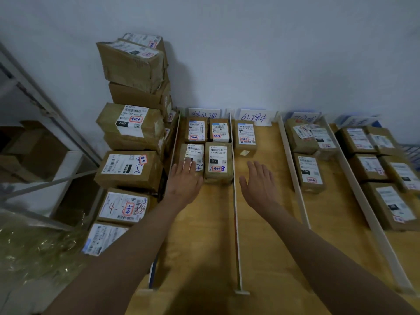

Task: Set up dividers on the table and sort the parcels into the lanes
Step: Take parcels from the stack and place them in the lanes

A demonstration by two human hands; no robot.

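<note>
Both arms out over the wooden table (261, 223). My left hand (185, 180) lies flat, fingers straight, fingertips resting on the near-left parcel (193, 156) in the first lane. That parcel sits just beside a parcel labelled 010 (218, 162); behind them, two smaller parcels (208, 130) side by side against the wall end.

My right hand (259, 185) hovers open over the second lane, fingers relaxed and spread, holding nothing. One lone parcel (245, 137) at the far end of that lane, well ahead of the fingers.

White dividers stand upright on the table: one (235, 201) runs between my two hands, another (293, 173) to the right of the second lane, a third (363, 201) further right. Third lane holds a few parcels (310, 171); the rightmost area holds a cluster of boxes (384, 178).

Handwritten paper signs (254, 117) lean against the wall at the head of the lanes.

Left of the table, a tall unsorted stack of parcels (131, 123), with more (123, 208) nearer me. Metal shelving (45, 105) at far left, blurred.
</note>
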